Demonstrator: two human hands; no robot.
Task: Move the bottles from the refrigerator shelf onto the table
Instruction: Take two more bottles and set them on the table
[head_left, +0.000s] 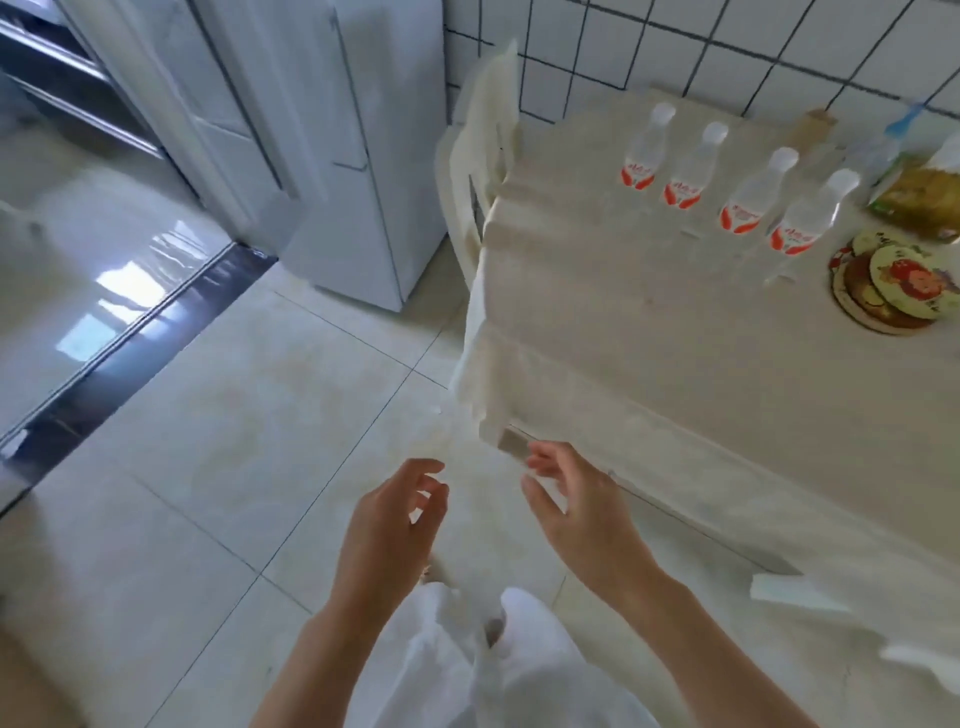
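Head view: four bottles (727, 176) stand upright in a slanted row on the cloth-covered surface (649, 332) near the tiled wall, with coasters (888, 283) just beside the nearest bottle. The white refrigerator (332, 156) stands closed, left of the surface. Left hand (389, 525) and right hand (582, 514) hang over the floor (234, 441), each grip empty, fingers loosely curled and apart.

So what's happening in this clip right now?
A person is moving water bottles from the refrigerator to the table. Four bottles already stand in a row on its cloth. Both the left hand and the right hand are empty, fingers loosely open, out over the floor beside the table.
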